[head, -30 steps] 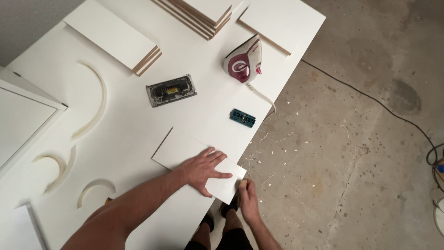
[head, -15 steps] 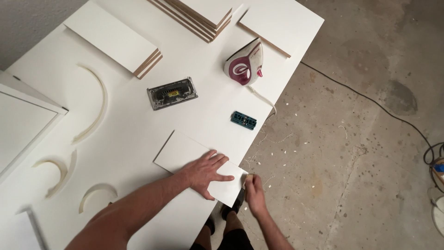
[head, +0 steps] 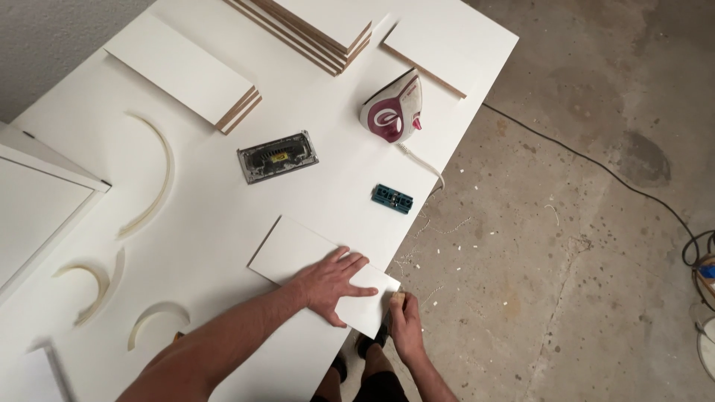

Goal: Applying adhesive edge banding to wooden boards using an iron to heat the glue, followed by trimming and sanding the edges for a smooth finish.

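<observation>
The right hand's grip [head: 403, 316] is closed on a small wooden block [head: 398, 299] pressed to the white panel's [head: 298, 249] edge, left hand [head: 331, 283] flat on it at the counter's [head: 223, 186] rim: apparently smoothing the edge, needing steady strokes.

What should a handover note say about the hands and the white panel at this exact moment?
Left hand: flat on the white panel, pinning it to the table.
Right hand: at the panel's corner by the table edge, pinching a small tan block against its edge.
Nearby: iron standing upright, blue tool, grey sander-like tool, untouched.
Done or left: cannot tell how much of the edge is worked.
</observation>
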